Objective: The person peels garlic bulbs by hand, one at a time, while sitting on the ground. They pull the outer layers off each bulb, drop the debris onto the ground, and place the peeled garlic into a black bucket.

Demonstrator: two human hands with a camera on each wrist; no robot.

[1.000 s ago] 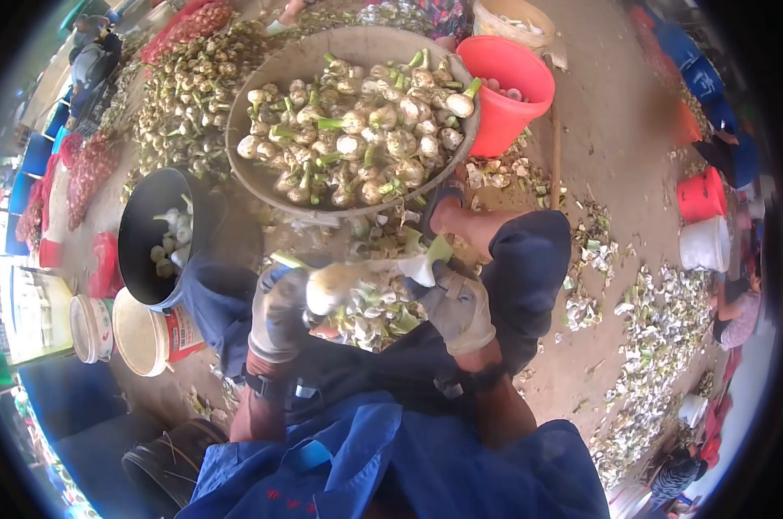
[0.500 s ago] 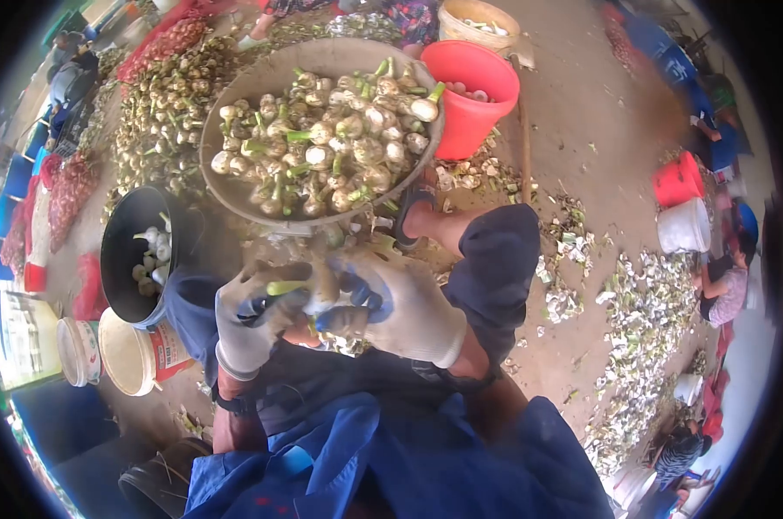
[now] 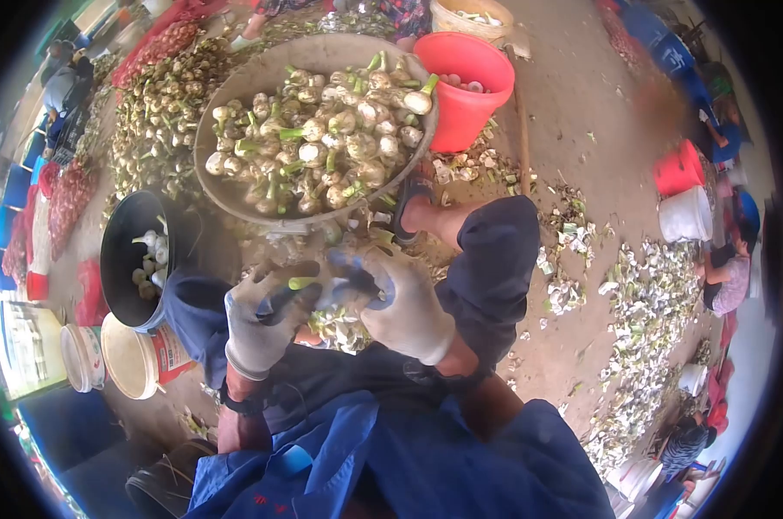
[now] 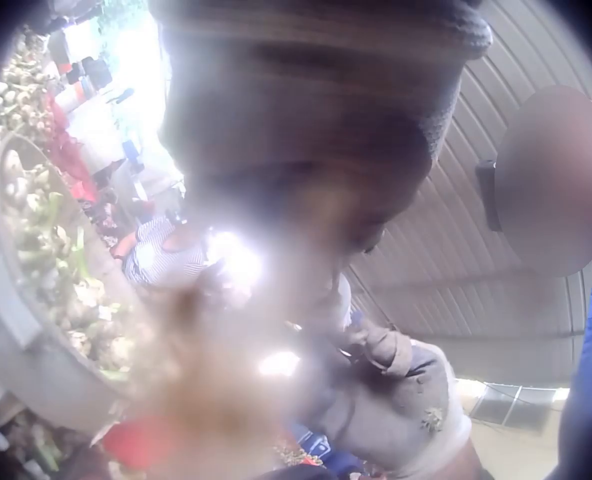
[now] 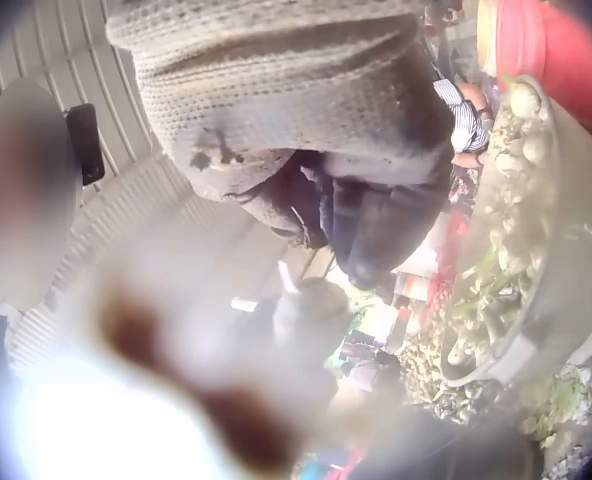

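Both hands wear pale knit gloves with blue-grey palms and work close together above the lap in the head view. My left hand (image 3: 260, 324) grips a garlic bulb, and its cut green stem (image 3: 302, 283) pokes out between the fingers. Most of the bulb is hidden by the gloves. From the other side, my right hand (image 3: 411, 304) curls its fingers against the bulb, blurred by motion. The right wrist view shows the bent fingers (image 5: 376, 225) of that glove; the left wrist view is hazy, with the right glove (image 4: 416, 410) lower down.
A wide basin (image 3: 236, 203) heaped with untrimmed garlic stands ahead, beside a red bucket (image 3: 465, 112). At left, a black bucket (image 3: 119, 290) holds peeled white bulbs, near white pails (image 3: 127, 359). Skins (image 3: 651, 320) litter the floor; other people sit around.
The hands came together from apart, the right one moving left off a long pale strip with a green end onto the bulb. Over the last half second they shifted only slightly.
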